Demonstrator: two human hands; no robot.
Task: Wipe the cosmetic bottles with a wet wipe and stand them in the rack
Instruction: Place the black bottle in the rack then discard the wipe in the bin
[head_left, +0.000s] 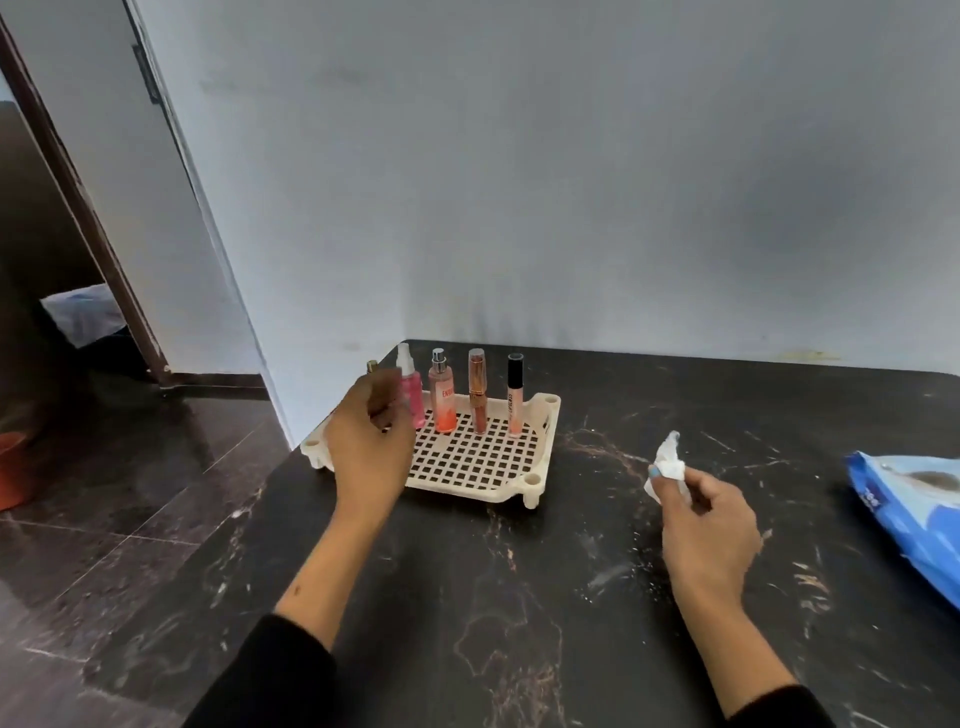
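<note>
Surface: black marble-patterned tabletop (519, 597) with pale veining and scattered white specks; its far edge meets a plain grey-blue wall (519, 156).

Room: dark polished tile floor (130, 467) at 9 o'clock; a dark-framed doorway (78, 208) at 10 o'clock.

Rack: cream plastic grid rack (483, 467) on the tabletop at 12 o'clock, near the table's left corner.

Bottles, upright along the rack's far row, left to right: pink spray bottle (410, 389) with clear cap; orange-to-clear spray bottle (443, 395) with silver nozzle; rose-gold tube (478, 395); lip gloss tube (515, 397) with black cap. A gold-topped item (372, 366) shows just behind the left hand, mostly hidden.

Left hand (369, 441): raised over the rack's left side, covering that corner and the lower part of the pink spray bottle; fingers loosely curled, and whether they touch the bottle cannot be told.

Right hand (706, 525): at 2 o'clock, well apart from the rack, thumb and fingers pinched tight on a crumpled white wet wipe (667, 462).

Other: blue wet-wipe pack (909, 514) at 3 o'clock, cut off by the frame edge. Black sleeves on both forearms.
</note>
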